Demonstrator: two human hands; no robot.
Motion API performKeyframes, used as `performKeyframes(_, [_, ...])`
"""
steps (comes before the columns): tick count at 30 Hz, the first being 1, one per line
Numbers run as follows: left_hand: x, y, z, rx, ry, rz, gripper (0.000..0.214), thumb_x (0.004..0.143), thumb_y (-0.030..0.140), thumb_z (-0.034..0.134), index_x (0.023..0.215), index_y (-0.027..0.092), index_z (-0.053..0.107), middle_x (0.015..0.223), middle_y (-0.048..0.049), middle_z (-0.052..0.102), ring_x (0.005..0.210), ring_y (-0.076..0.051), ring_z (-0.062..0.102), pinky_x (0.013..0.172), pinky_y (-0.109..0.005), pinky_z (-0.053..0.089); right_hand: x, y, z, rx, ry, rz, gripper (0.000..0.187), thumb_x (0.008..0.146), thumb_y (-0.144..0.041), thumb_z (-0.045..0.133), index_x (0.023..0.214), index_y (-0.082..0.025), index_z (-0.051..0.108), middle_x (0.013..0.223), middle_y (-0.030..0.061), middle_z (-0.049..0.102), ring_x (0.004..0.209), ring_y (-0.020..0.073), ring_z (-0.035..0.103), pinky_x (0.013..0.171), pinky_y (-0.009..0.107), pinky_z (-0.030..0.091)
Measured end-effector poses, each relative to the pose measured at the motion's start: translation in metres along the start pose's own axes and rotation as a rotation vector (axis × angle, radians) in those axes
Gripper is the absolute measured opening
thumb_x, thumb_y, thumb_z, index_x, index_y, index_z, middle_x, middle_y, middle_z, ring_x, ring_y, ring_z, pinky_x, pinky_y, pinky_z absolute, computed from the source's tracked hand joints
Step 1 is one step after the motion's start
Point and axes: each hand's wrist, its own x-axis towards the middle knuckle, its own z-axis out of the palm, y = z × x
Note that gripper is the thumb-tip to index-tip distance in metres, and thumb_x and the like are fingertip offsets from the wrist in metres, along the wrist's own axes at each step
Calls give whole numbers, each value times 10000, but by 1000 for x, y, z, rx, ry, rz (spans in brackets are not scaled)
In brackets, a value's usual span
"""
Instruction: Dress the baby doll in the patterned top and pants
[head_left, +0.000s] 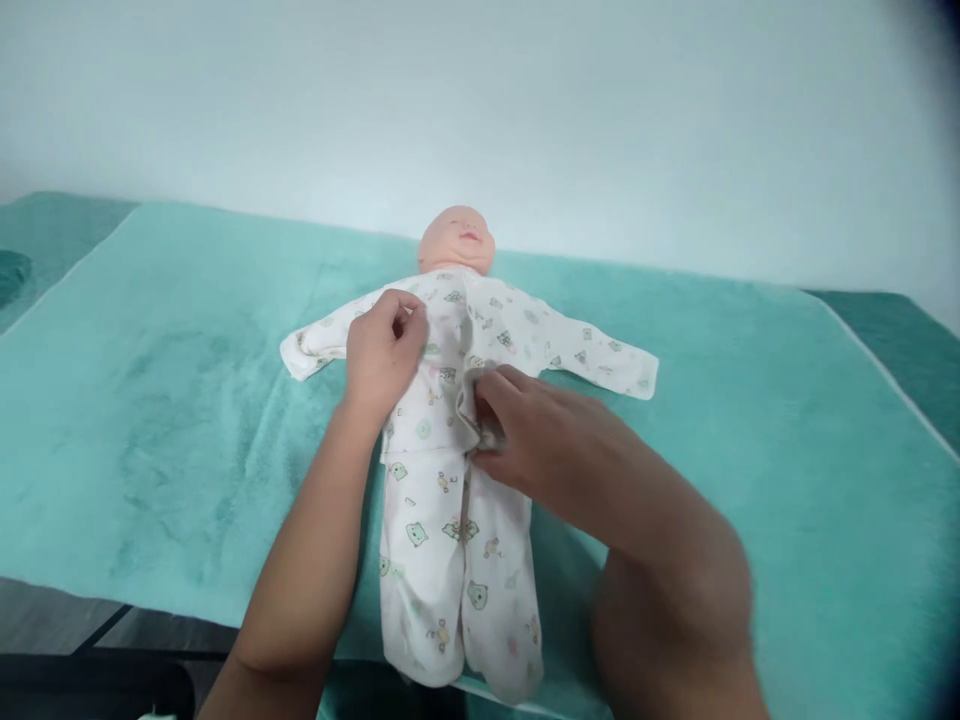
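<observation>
A baby doll lies on its back, arms spread, dressed in a white printed baby shirt and matching footed pants. My right hand pinches the front edge of the shirt near its lower hem, where the cloth bunches up. Over the left side of the doll's chest, my left hand is closed, thumb and forefinger curled together at the shirt. Whether cloth is caught between those fingers cannot be made out. Part of the shirt's front is covered by my hands.
Under the doll a light teal plush cloth covers the table, with darker teal cloth showing at both far corners. A white wall rises right behind. The doll's feet reach the near edge. A black object is at lower left.
</observation>
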Motion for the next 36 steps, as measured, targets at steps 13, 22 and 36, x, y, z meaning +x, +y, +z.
performKeyframes(13, [3, -9, 0, 143, 15, -31, 107, 931, 244, 538, 864, 239, 621, 604, 46, 526, 595, -147, 480, 633, -295, 353, -12, 13, 59, -99, 327, -194, 356, 793, 11, 495, 1094, -174, 540, 1105, 137, 593, 1042, 304, 598, 883, 456, 573])
performKeyframes(22, [2, -9, 7, 30, 78, -67, 96, 916, 232, 564, 861, 233, 643, 650, 47, 564, 621, -131, 500, 649, -286, 385, -8, 38, 48, 352, 345, -286, 137, 965, -120, 560, 1045, -217, 613, 1024, 45, 671, 895, 182, 639, 754, 326, 517])
performKeyframes(36, [-1, -2, 8, -54, 210, -61, 104, 942, 238, 583, 858, 241, 645, 581, 64, 420, 569, -122, 434, 612, -280, 375, -4, 27, 56, 424, 602, -614, 297, 936, -147, 655, 695, -216, 496, 608, -31, 533, 569, 108, 457, 547, 295, 369])
